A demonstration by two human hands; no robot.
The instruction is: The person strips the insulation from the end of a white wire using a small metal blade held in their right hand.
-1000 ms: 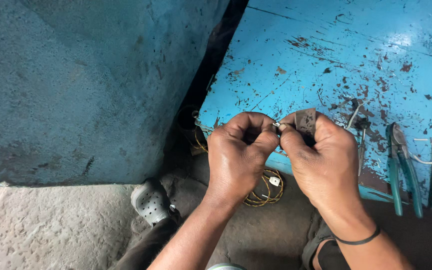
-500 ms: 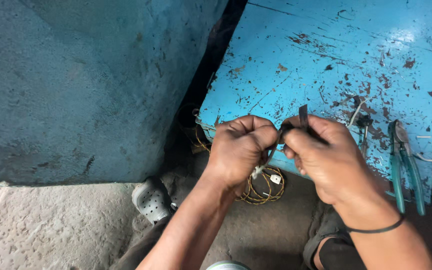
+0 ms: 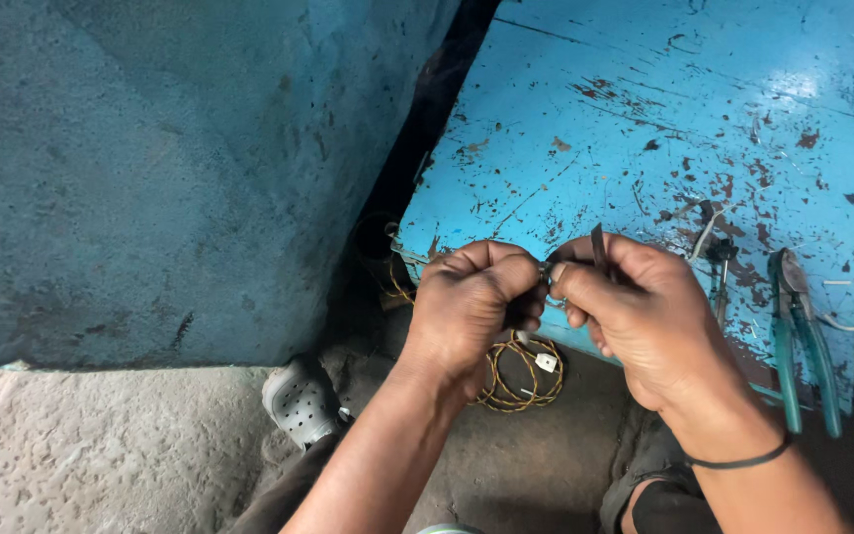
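Chipped blue metal surface [image 3: 644, 109] | left hand [image 3: 471, 307], right hand [image 3: 635, 316] pinching yellow wire [image 3: 521, 381] | white tag [image 3: 546, 362]

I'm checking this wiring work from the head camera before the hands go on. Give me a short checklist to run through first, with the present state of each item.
1. Both hands on the work: ok. The left hand and right hand meet over a small piece between their fingertips.
2. What the small piece is: cannot tell, the fingers hide it.
3. Dark thin tool in the right hand's grip: ok, its tip sticks up above the fingers.
4. Yellow wire coil: ok, hangs below the hands, with a small white tag.
5. Green-handled pliers: ok, lying on the blue table beside the right hand, untouched.
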